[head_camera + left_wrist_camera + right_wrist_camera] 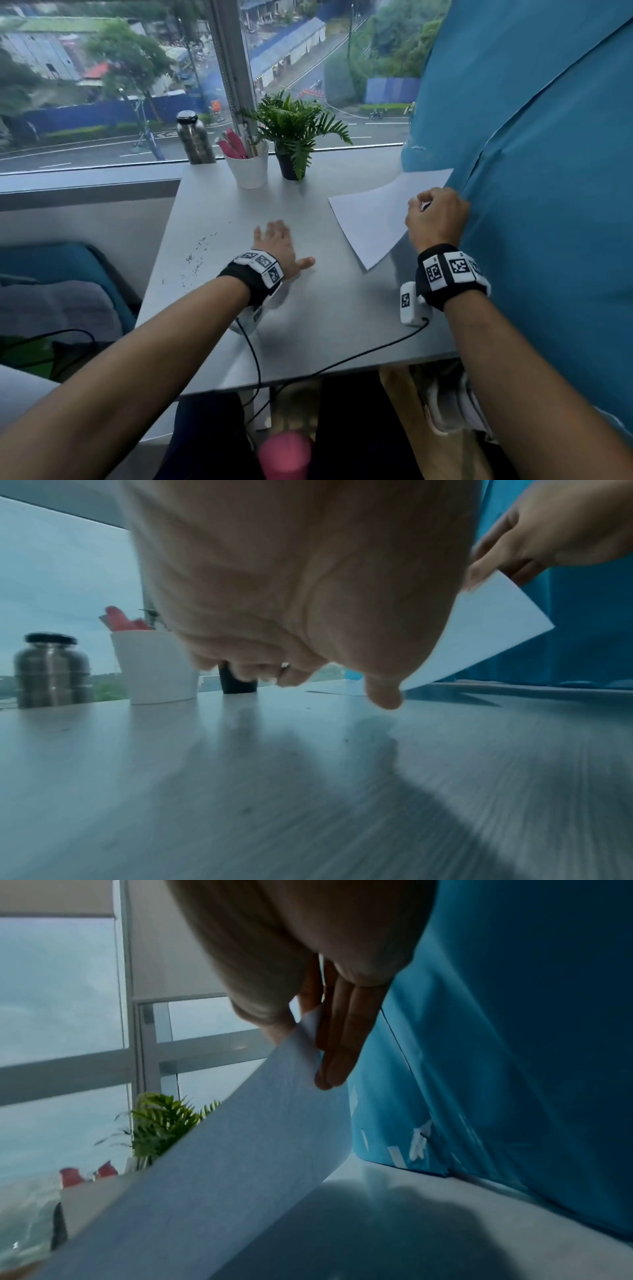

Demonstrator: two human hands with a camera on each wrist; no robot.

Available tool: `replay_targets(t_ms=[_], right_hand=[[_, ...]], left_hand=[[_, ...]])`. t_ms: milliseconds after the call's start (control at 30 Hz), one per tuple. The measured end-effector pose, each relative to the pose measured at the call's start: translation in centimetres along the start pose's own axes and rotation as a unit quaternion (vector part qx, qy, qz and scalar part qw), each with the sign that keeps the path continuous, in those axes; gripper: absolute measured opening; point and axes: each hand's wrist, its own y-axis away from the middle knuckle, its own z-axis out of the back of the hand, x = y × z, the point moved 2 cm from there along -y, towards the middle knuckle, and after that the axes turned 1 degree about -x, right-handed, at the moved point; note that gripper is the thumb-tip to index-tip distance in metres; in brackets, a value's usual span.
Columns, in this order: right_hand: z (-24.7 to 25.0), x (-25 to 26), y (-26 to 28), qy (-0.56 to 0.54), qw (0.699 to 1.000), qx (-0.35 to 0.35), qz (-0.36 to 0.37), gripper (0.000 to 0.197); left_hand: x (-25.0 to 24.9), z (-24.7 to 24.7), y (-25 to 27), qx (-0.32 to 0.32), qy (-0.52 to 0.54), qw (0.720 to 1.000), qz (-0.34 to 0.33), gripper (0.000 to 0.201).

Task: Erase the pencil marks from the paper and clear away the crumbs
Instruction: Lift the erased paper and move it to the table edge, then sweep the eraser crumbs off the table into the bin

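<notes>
My left hand point(278, 247) was nearest me, spread flat on the table point(325, 325) with the crumbs point(197, 255) scattered just to its left, so it was the closer one, while farther right my right hand point(436, 217) pinched the lifted paper point(373, 214).

Upper-floor office: window desk point(308, 325), pen cup point(247, 168)

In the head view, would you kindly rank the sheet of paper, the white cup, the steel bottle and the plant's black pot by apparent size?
Largest to smallest as they look:
1. sheet of paper, nearest the camera, which flatters it
2. white cup and steel bottle, too alike to rank
3. black pot, partly hidden by leaves
</notes>
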Motion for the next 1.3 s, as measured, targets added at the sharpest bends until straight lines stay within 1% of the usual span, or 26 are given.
replay_targets(t_ms=[67, 100, 133, 167, 233, 300, 367, 433, 500, 533, 567, 600, 633, 667, 700, 800, 900, 967, 1000, 1033, 1067, 1100, 1167, 1200, 1233, 1300], right_hand=[[-0.2, 0.0, 0.5, 0.039, 0.999, 0.024, -0.002, 0.018], [-0.3, 0.1, 0.6, 0.059, 0.997, 0.04, -0.001, 0.017], [-0.5, 0.1, 0.7, 0.077, 0.995, 0.057, 0.001, 0.016], [-0.5, 0.0, 0.8, 0.096, 0.992, 0.076, -0.001, 0.015], [-0.6, -0.1, 1.1, 0.132, 0.985, 0.112, -0.011, 0.013], [-0.7, -0.5, 1.7, 0.162, 0.974, 0.154, -0.035, 0.02], [-1.1, -0.9, 2.6, 0.197, 0.961, 0.191, -0.044, 0.031], [-1.5, -0.8, 3.3, 0.243, 0.949, 0.2, -0.007, 0.029], [-2.2, -0.4, 3.7, 0.278, 0.937, 0.205, 0.06, 0.022], [-2.5, -0.2, 4.0, 0.285, 0.929, 0.218, 0.09, 0.02], [-3.0, 0.0, 4.2, 0.281, 0.922, 0.247, 0.104, 0.019], [-3.6, 0.1, 4.6, 0.267, 0.912, 0.293, 0.104, 0.019], [-4.1, 0.1, 5.0, 0.249, 0.9, 0.346, 0.089, 0.02], [-4.5, 0.0, 5.4, 0.233, 0.89, 0.385, 0.073, 0.021], [-4.7, -0.3, 5.7, 0.227, 0.886, 0.399, 0.065, 0.02], [-4.5, -0.7, 5.8, 0.23, 0.891, 0.384, 0.08, 0.017], [-4.3, -0.8, 4.9, 0.211, 0.893, 0.39, 0.071, 0.022], [-4.3, -1.0, 4.3, 0.202, 0.89, 0.405, 0.059, 0.032], [-4.3, -1.2, 4.3, 0.201, 0.887, 0.412, 0.058, 0.043], [-4.2, -1.4, 4.3, 0.198, 0.884, 0.42, 0.059, 0.055], [-4.0, -1.4, 4.5, 0.198, 0.882, 0.423, 0.063, 0.063], [-3.8, -1.4, 4.7, 0.2, 0.882, 0.422, 0.068, 0.067], [-3.5, -1.5, 5.2, 0.202, 0.884, 0.414, 0.076, 0.067], [-3.5, -1.6, 5.4, 0.202, 0.886, 0.41, 0.078, 0.064], [-3.5, -1.7, 5.6, 0.201, 0.888, 0.406, 0.079, 0.06], [-3.5, -1.9, 5.7, 0.194, 0.89, 0.405, 0.082, 0.055]], left_hand=[[-2.3, 0.0, -0.6, 0.016, 0.029, 0.995, -0.096, 0.099], [-3.3, -0.2, -0.8, 0.035, 0.046, 0.99, -0.127, 0.096], [-4.1, -0.4, -0.8, 0.054, 0.061, 0.987, -0.14, 0.094], [-4.5, -0.8, -0.9, 0.066, 0.072, 0.985, -0.141, 0.092], [-4.5, -1.3, -0.9, 0.061, 0.076, 0.987, -0.129, 0.09], [-3.9, -1.6, -0.8, 0.053, 0.078, 0.988, -0.123, 0.091], [-3.4, -1.9, -0.6, 0.052, 0.077, 0.987, -0.133, 0.097], [-3.2, -2.0, -0.3, 0.049, 0.075, 0.986, -0.143, 0.101], [-3.4, -1.8, -0.3, 0.048, 0.075, 0.986, -0.14, 0.101], [-3.5, -1.7, -0.3, 0.049, 0.072, 0.987, -0.137, 0.101], [-3.6, -1.7, -0.3, 0.05, 0.069, 0.987, -0.133, 0.1], [-3.6, -1.7, -0.2, 0.053, 0.066, 0.988, -0.128, 0.098], [-3.4, -1.7, -0.1, 0.054, 0.062, 0.989, -0.123, 0.095], [-3.1, -1.8, 0.1, 0.054, 0.06, 0.99, -0.116, 0.092], [-2.6, -2.0, 0.3, 0.051, 0.059, 0.991, -0.107, 0.09], [-0.5, -2.5, 1.2, 0.032, 0.056, 0.995, -0.07, 0.088], [1.5, -2.9, 2.2, 0.002, 0.024, 0.999, -0.035, 0.09], [1.8, -2.5, 2.5, -0.031, -0.007, 0.999, -0.015, 0.093], [1.7, -2.0, 2.5, -0.051, -0.013, 0.999, -0.01, 0.094], [1.4, -1.6, 2.5, -0.067, -0.005, 0.998, -0.014, 0.093], [0.9, -1.2, 2.2, -0.076, 0.012, 0.996, -0.035, 0.092], [0.2, -1.0, 1.8, -0.076, 0.03, 0.994, -0.069, 0.091], [-1.6, -1.0, 1.2, -0.041, 0.048, 0.988, -0.141, 0.088], [-2.4, -1.2, 0.9, -0.015, 0.052, 0.986, -0.161, 0.085], [-2.8, -1.5, 0.6, 0.009, 0.054, 0.985, -0.166, 0.083], [-2.3, -2.2, 0.0, 0.03, 0.063, 0.986, -0.149, 0.082]])
